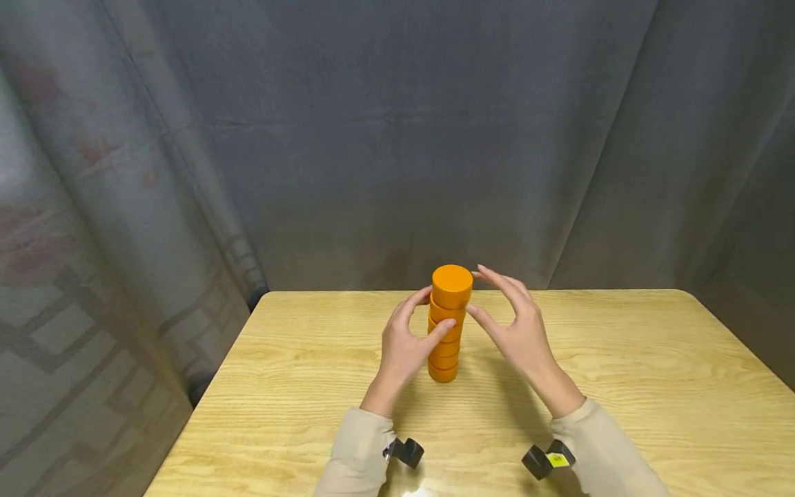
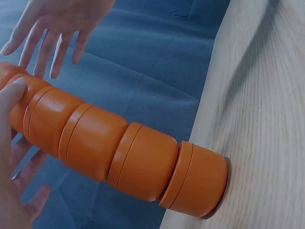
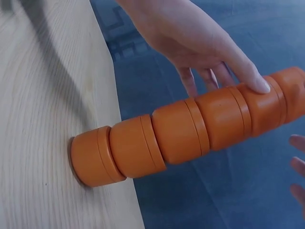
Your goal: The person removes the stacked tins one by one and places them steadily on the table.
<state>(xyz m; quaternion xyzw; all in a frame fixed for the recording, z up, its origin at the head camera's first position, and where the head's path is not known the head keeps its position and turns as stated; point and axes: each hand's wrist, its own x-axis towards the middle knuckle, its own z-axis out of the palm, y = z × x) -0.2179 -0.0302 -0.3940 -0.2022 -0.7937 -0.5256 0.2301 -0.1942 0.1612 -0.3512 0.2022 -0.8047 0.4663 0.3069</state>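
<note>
A tall stack of several orange lidded jars (image 1: 444, 359) stands upright on the table, its individual jars slightly out of line with one another. My left hand (image 1: 399, 345) holds the upper part of the stack from the left, thumb in front and fingers reaching behind. In the right wrist view the left thumb (image 3: 259, 85) rests on the second jar from the top. My right hand (image 1: 522, 331) is spread beside the top jar (image 1: 452, 286), fingers loosely bent. The left wrist view shows the right-hand fingers (image 2: 47, 47) apart from the jars.
The wooden table (image 1: 279, 386) ends at a back edge just behind the stack. Grey curtains (image 1: 397, 138) hang behind and along the left side. Each wrist carries a black camera (image 1: 410, 452) over a beige sleeve (image 1: 357, 449).
</note>
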